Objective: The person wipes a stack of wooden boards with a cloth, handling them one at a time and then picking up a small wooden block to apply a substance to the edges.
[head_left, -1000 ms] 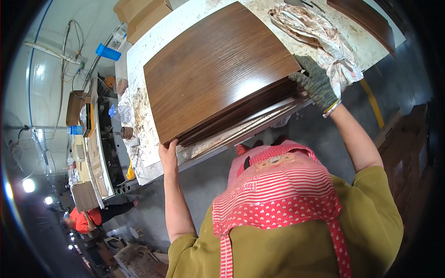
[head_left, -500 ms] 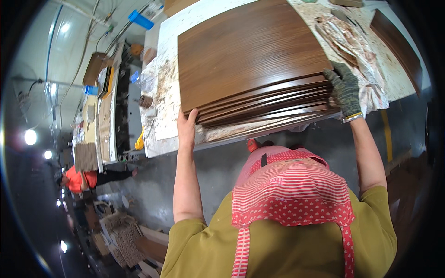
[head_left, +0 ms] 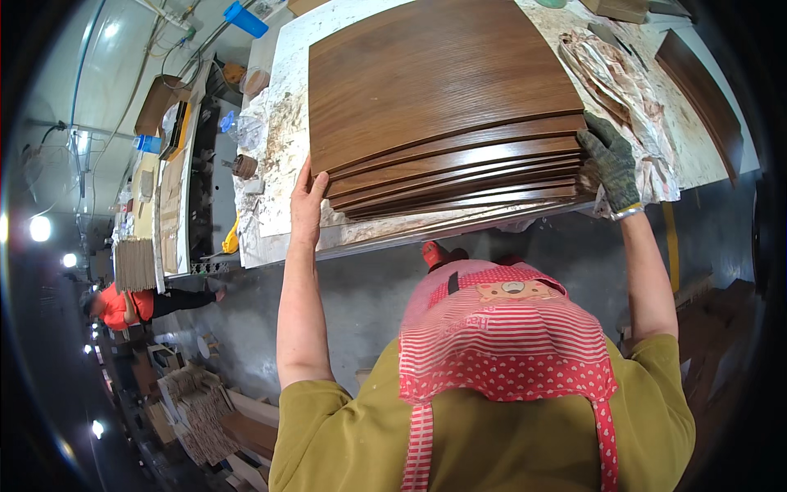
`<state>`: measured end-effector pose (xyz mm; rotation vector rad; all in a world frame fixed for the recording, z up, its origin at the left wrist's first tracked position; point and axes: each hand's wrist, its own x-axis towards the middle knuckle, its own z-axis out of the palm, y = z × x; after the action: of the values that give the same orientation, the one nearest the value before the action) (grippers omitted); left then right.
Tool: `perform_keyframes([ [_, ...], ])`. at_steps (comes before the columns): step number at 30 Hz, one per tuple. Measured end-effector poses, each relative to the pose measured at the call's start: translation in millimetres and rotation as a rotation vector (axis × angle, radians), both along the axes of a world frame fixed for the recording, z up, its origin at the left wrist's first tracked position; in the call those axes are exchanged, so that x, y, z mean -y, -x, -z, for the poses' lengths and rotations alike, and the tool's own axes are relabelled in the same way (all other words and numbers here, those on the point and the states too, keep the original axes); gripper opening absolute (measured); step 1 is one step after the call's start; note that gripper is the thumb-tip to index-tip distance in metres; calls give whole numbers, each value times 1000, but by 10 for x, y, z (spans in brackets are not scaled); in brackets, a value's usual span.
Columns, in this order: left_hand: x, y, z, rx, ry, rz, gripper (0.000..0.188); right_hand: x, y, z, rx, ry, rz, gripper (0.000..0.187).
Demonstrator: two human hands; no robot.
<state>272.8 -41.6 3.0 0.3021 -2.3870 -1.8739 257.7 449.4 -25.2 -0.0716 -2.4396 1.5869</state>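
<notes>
A stack of several dark brown wood-grain panels (head_left: pixel 443 82) lies on the white work table, their near edges stepped like stairs. At its near left corner, my bare left hand (head_left: pixel 308 197) grips the panels, thumb at the front edges and fingers along the left side. My right hand (head_left: pixel 608 160), in a dark grey-green knit glove, holds the right side near the front, its fingertips partly hidden against the panel edges. Just right of the stack lies a crumpled, brown-stained white cloth (head_left: pixel 619 107).
The stained table (head_left: pixel 279 156) has a curved-looking dark panel (head_left: pixel 701 98) at its right. A blue cup (head_left: pixel 246 20) and a small brown-stained jar (head_left: pixel 243 166) stand left. Farther left are a side bench and a person in orange (head_left: pixel 123 305). Stacked cardboard (head_left: pixel 197 410) sits behind.
The panels' near edges have spread into wider, more even steps. Both hands still hold the stack's sides; my left hand sits slightly farther up and left in the picture. The view has shifted a little.
</notes>
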Motion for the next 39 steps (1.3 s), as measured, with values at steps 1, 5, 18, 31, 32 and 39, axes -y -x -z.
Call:
perform_keyframes([
  [1,8,-29,25,24,-26,26,61,-1,-46,-65,0,3,-10,42],
  [5,-90,-161,79,123,71,112,64,69,-151,-56,123,194,20,37],
  [18,-57,-170,118,58,125,152,60,3,-164,180,153,103,40,43],
  [31,-128,-188,123,102,152,109,59,-43,-259,534,166,9,150,53],
  [32,-135,-170,110,133,174,93,56,-38,-249,536,167,7,148,53],
  [39,-39,-238,226,78,94,133,61,82,-285,360,171,-1,55,52],
])
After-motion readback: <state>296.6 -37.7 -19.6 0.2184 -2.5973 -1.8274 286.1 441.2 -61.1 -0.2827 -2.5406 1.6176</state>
